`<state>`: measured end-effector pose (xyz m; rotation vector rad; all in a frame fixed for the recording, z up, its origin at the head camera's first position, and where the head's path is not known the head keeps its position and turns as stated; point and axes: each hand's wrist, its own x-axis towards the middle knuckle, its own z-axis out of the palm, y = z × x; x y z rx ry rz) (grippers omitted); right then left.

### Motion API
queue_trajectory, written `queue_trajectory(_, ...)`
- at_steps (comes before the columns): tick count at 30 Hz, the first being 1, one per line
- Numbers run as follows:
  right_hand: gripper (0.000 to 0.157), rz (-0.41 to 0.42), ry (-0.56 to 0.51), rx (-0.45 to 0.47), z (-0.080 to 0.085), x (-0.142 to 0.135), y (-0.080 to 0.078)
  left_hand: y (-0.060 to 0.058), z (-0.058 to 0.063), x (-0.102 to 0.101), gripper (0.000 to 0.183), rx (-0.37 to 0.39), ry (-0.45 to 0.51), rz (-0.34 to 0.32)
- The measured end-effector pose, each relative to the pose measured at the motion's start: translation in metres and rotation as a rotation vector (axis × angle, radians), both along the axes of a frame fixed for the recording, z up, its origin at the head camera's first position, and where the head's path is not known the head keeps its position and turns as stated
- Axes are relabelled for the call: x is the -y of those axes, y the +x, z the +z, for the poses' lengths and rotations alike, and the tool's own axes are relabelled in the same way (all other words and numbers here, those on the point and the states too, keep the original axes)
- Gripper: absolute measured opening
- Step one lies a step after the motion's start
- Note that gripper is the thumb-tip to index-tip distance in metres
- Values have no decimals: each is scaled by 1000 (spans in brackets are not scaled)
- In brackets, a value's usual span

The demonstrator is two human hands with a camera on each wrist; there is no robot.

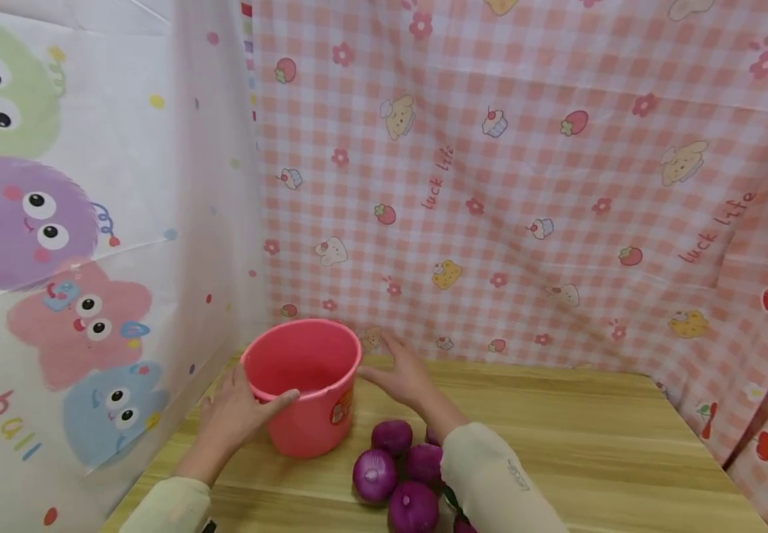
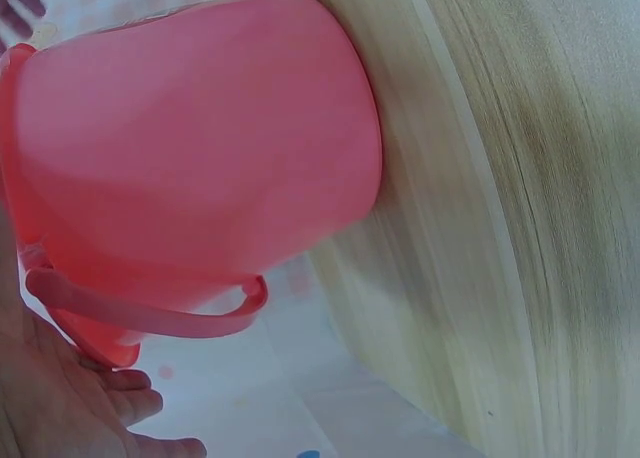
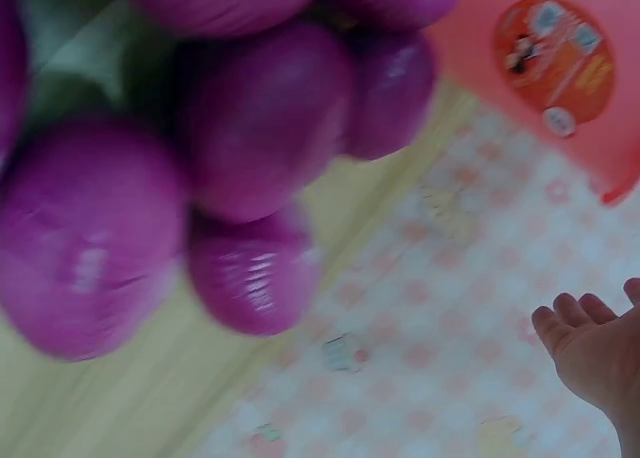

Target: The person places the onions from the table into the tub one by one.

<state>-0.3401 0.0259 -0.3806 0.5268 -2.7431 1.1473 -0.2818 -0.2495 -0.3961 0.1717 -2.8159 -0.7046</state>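
A pink plastic bucket point(image 1: 310, 431) stands upright on the wooden table, its inside showing no contents from above. My left hand point(image 1: 229, 416) is at the bucket's near left rim, thumb along the rim and the other fingers stretched past the outer side. The left wrist view shows those fingers straight beside the rim, close to the bucket's handle point(image 2: 170, 320), which hangs down. On the other side my right hand point(image 1: 402, 376) is spread with its fingertips near the right rim, holding nothing. Several purple onions point(image 1: 375, 475) lie bunched below my right forearm, which partly hides them.
Wooden tabletop point(image 1: 577, 437) extends right of the onions. A pink checked cloth point(image 1: 523, 170) hangs behind the table, and a white cartoon-printed sheet point(image 1: 157, 170) hangs on the left. An orange label point(image 3: 555, 63) is on the bucket's side.
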Motion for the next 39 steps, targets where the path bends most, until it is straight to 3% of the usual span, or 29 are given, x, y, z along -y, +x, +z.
queue_trajectory(6, 83, -8, -32, 67, -27, -41, 2, 0, 0, 0, 121, -7, -7, 4)
queue_trajectory(15, 72, 61, 24, 68, -81, -106, 3, 1, 0, 0, 124, -14, -4, -1)
queue_trajectory(23, 72, 122, 77, 175, -100, -125, 2, 1, 0, 1, 124, -16, 2, 1)
queue_trajectory(26, 72, 104, 79, 185, -102, -125, 2, 0, 0, 0, 124, -21, -1, 3)
queue_trajectory(32, 72, -30, 21, 131, -95, -120, -6, 1, -1, -1, 125, -17, -3, 4)
queue_trajectory(39, 77, -104, -152, 64, -46, -85, -13, 1, -1, 1, 124, -14, -12, 6)
